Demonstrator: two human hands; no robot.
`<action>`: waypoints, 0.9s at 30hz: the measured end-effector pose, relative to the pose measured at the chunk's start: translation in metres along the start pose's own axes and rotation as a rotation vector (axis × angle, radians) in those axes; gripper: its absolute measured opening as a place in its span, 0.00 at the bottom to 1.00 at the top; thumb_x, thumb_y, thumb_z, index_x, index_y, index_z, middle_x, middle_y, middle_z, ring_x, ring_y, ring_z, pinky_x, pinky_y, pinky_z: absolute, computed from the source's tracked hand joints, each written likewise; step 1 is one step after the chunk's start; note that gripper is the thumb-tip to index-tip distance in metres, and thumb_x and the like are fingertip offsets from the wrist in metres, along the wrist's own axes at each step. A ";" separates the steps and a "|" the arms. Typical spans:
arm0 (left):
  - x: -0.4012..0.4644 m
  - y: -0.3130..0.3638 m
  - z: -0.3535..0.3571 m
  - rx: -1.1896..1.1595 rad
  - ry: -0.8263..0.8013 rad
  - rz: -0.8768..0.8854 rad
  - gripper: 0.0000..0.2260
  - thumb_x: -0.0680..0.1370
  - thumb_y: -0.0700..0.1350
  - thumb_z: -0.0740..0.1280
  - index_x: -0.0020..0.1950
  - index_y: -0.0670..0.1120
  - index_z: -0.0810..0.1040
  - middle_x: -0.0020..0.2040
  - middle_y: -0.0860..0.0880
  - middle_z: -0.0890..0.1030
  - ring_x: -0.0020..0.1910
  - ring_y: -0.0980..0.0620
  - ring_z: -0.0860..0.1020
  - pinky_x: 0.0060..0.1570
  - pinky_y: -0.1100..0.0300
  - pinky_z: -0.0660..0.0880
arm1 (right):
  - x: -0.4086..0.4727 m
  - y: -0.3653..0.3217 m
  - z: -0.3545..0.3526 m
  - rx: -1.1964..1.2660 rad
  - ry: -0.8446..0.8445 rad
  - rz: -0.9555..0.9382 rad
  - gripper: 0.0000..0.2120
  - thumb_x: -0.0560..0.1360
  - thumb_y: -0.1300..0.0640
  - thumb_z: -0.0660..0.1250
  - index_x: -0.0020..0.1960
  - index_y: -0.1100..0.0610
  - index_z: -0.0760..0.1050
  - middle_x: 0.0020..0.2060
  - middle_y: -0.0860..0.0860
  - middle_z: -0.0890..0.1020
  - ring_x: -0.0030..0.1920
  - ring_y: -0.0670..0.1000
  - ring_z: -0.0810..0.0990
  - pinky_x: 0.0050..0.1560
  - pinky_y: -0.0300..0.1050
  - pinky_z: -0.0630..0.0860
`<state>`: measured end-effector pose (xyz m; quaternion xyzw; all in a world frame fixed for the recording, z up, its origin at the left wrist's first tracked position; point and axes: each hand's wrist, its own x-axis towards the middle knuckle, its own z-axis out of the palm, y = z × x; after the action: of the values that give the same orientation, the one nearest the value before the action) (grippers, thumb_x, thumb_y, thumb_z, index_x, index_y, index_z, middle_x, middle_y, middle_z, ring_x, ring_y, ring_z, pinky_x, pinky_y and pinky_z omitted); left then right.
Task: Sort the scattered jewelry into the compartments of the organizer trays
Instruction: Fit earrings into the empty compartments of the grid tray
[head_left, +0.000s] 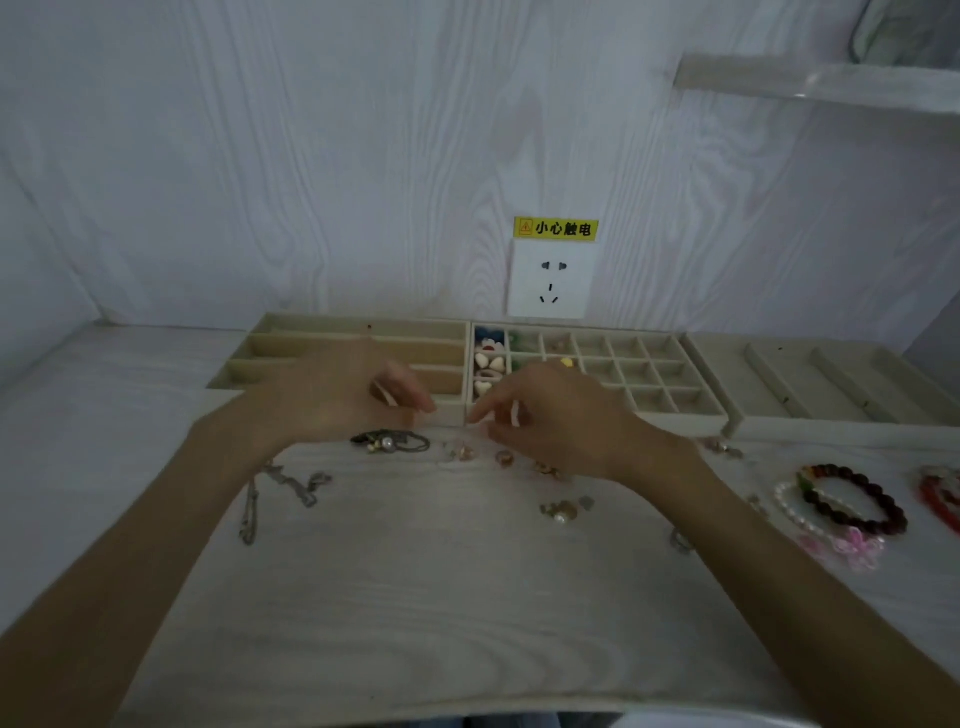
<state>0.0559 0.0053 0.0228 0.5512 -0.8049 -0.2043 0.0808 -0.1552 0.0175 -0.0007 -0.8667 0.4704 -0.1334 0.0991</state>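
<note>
Three beige organizer trays line the wall: a left tray (358, 332) with long slots, a middle grid tray (649, 364) with colourful pieces in its left cells, and a ridged right tray (831, 384). My left hand (343, 400) and right hand (561, 421) meet at the trays' front edge, fingertips pinched toward each other. A faint, blurred thin strand (457, 423) seems stretched between them. Below lie a dark hair tie with a pearl (389, 441), a silver chain (280, 488), small rings (504, 457) and pearl earrings (558, 512).
At the right of the table lie a dark bead bracelet (857, 499), a pearl bracelet (795, 512), a pink piece (847, 551) and a red bracelet (940, 499). A wall socket (550, 280) with a yellow warning label sits behind the trays. A shelf (810, 85) juts out upper right.
</note>
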 end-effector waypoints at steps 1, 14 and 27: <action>-0.002 0.000 0.002 -0.011 -0.010 0.001 0.07 0.76 0.47 0.69 0.51 0.57 0.82 0.47 0.58 0.80 0.46 0.61 0.77 0.40 0.78 0.65 | 0.003 -0.006 0.003 -0.047 -0.006 0.006 0.11 0.76 0.53 0.64 0.57 0.46 0.79 0.44 0.43 0.81 0.37 0.40 0.71 0.38 0.36 0.66; 0.001 -0.003 0.031 -0.170 -0.048 -0.039 0.14 0.67 0.45 0.75 0.52 0.51 0.84 0.44 0.54 0.84 0.46 0.56 0.81 0.52 0.52 0.78 | 0.026 -0.033 0.012 -0.261 -0.045 0.074 0.08 0.72 0.54 0.68 0.50 0.45 0.81 0.47 0.51 0.81 0.50 0.54 0.79 0.40 0.42 0.68; 0.043 0.033 0.001 -0.352 0.040 0.106 0.08 0.68 0.51 0.76 0.45 0.52 0.84 0.42 0.52 0.85 0.45 0.55 0.82 0.55 0.54 0.78 | 0.026 0.006 -0.054 0.325 -0.055 0.259 0.06 0.68 0.54 0.74 0.44 0.54 0.83 0.36 0.48 0.84 0.35 0.43 0.82 0.33 0.29 0.75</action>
<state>0.0110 -0.0236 0.0315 0.4892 -0.7829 -0.3266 0.2029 -0.1640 -0.0103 0.0522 -0.7748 0.5474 -0.1701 0.2667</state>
